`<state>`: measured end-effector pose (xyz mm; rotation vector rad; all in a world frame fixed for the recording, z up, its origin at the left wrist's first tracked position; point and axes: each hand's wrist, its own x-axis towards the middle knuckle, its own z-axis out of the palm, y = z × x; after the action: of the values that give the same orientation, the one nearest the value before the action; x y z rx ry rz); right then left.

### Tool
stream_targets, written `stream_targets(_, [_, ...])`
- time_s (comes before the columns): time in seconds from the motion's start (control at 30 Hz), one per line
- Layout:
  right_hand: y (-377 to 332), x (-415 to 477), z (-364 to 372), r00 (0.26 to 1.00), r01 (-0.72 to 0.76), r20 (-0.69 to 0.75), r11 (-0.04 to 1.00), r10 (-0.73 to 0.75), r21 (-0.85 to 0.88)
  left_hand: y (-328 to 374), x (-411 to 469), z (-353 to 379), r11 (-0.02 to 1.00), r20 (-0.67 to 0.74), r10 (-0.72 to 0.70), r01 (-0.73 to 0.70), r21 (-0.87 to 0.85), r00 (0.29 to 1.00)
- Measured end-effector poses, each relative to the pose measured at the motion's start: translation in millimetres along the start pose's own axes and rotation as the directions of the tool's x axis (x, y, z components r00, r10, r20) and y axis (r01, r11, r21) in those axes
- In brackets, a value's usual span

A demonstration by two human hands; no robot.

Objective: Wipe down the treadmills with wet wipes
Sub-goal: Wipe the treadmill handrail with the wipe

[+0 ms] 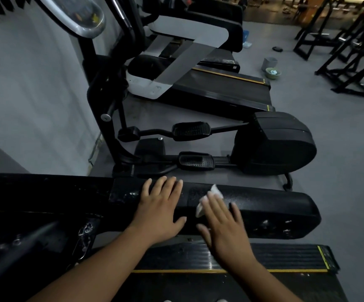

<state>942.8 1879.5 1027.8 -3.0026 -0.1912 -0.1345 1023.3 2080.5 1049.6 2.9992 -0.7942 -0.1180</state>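
Note:
A thick black treadmill handrail [274,205] runs left to right across the lower middle of the head view. My left hand [160,205] lies flat on it, fingers spread, holding nothing. My right hand [222,223] presses a white wet wipe [211,196] onto the rail just to the right of the left hand; the wipe sticks out past the fingertips. The rail shows white specks and scuffs near its right end. Below the rail lies this treadmill's black belt deck [264,258] with a yellow stripe.
Beyond the rail stands a black elliptical trainer [270,144] with two pedals. Behind it is a second treadmill [220,88] with a white and grey console. A green bowl [273,73] and a grey container [269,63] sit on the grey floor. Black weight racks [340,51] fill the far right.

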Motion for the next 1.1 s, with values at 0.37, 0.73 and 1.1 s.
stream_targets(0.37, [-2.7,8.6,-1.4,0.998,-0.041,0.040,0.999,0.040,0.017,-17.7,-12.1,-12.8,0.999,0.041,0.001,0.000,-0.032,0.999])
stream_targets(0.73, [-15.4,11.3,3.2,0.998,-0.061,0.001,0.998,0.061,0.028,-23.0,-15.4,-2.2,1.000,-0.012,-0.007,0.006,-0.021,1.000])
stream_targets(1.1, [-28.4,21.7,5.6,0.995,0.100,-0.010,0.995,-0.100,0.002,-49.7,-24.1,-2.3,0.999,-0.039,-0.027,0.028,0.027,0.999])
